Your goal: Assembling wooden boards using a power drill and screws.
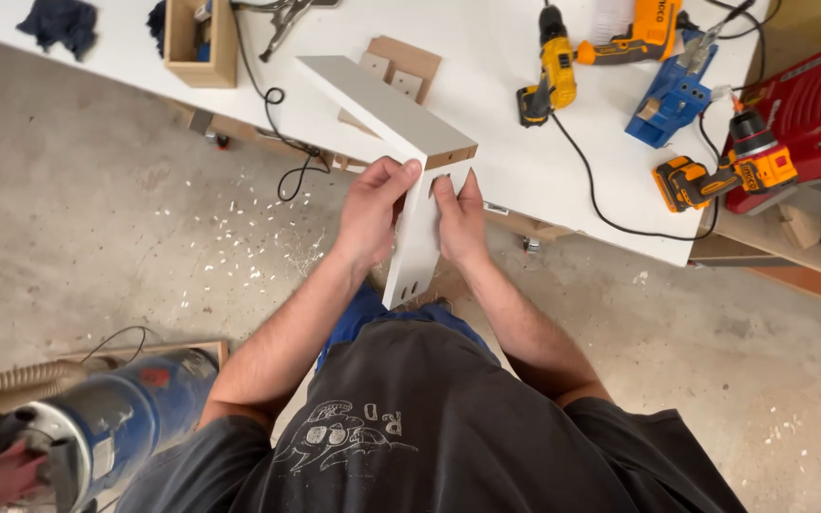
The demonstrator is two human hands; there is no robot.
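Both hands clamp one thing: the left hand (372,214) and right hand (460,220) grip the upright white laminated board (417,249) at frame centre. It seems to butt against a second white panel (377,100) angling to the upper left, above the white workbench (496,152).

Bright, even workshop light, mostly sharp

Soft shadows under the white workbench (486,142), no harsh glare on it. The blue vacuum (97,427) at bottom left is smeared and out of focus, and wide-angle stretch bends the edges a bit.

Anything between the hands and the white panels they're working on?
Nothing visible. The left hand and right hand both already grip the upright white laminated board directly, just below the second white board lying across its top.
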